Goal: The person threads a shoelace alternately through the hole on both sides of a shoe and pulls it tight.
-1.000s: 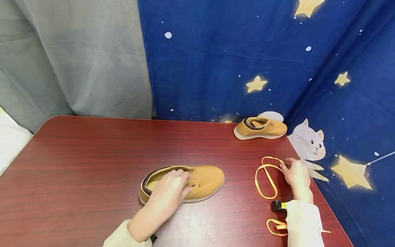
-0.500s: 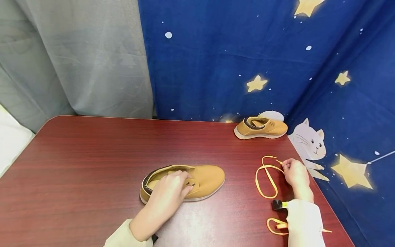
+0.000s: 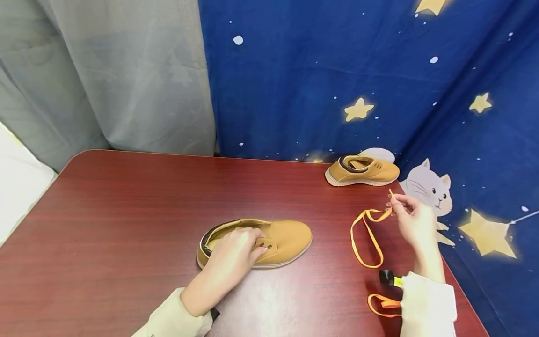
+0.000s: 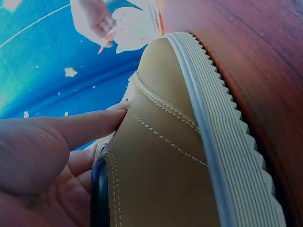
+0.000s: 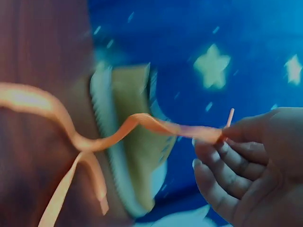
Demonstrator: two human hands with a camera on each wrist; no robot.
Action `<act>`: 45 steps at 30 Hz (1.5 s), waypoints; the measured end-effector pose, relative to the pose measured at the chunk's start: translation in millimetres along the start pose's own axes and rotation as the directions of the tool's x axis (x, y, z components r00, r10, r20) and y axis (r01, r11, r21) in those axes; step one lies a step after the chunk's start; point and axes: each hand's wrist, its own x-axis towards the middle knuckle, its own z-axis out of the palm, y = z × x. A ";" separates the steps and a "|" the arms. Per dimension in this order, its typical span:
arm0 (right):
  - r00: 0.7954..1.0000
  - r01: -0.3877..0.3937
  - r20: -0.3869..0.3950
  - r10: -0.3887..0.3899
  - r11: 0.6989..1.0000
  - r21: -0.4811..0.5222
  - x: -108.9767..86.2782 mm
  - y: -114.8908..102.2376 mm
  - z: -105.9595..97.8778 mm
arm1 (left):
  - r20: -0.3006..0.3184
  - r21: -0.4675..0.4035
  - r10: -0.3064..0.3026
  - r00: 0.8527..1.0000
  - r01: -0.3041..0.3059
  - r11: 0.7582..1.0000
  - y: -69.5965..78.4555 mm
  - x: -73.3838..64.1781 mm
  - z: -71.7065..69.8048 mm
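A tan low shoe (image 3: pixel 292 241) stands on the table, toe to the right, with bare eyelets. My left hand (image 3: pixel 236 250) grips its eyelet flap. In the left wrist view the thumb lies on the shoe's outer side (image 4: pixel 156 146) by the eyelets, and other fingers go behind the flap, partly hidden. Over the table's right side, my right hand (image 3: pixel 417 222) pinches a yellow-orange shoelace (image 5: pixel 28 97) near one end. Its tip sticks up past the thumb, while the rest hangs down to a loop on the table.
Another tan shoe (image 3: pixel 381 175) stands at the back right corner of the table (image 3: pixel 126 210). A second lace (image 3: pixel 390 304) lies partly under the right sleeve. A starry blue curtain (image 3: pixel 278 84) hangs behind and at the right.
My right hand has picked up the lace end and raised it off the table, turning at the wrist. The left hand keeps its grip on the shoe. The head view has shifted slightly.
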 end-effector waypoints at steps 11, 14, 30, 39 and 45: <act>0.995 0.090 0.000 -0.097 0.918 0.387 -25.7 -56.9 -17.2 | -0.004 0.011 0.011 1.000 -0.011 1.000 0.3 0.8 -0.4; 0.994 0.094 0.001 -0.112 0.839 0.536 -33.8 -68.1 -22.1 | -0.005 0.015 0.008 1.000 -0.008 1.000 -0.1 0.5 -1.0; 0.906 0.187 0.178 -0.384 0.740 0.647 -73.7 -116.4 -7.2 | 0.002 -0.029 -0.001 1.000 0.001 1.000 -2.3 4.7 -1.2; 0.770 -0.013 0.473 -0.428 0.731 0.682 -97.1 -137.5 40.9 | -0.009 -0.026 0.023 1.000 -0.023 0.999 -2.4 3.5 -0.6; 0.690 -0.173 0.608 -0.393 0.727 0.665 -105.8 -137.9 76.4 | -0.006 -0.016 0.020 1.000 -0.020 1.000 -1.9 3.0 0.4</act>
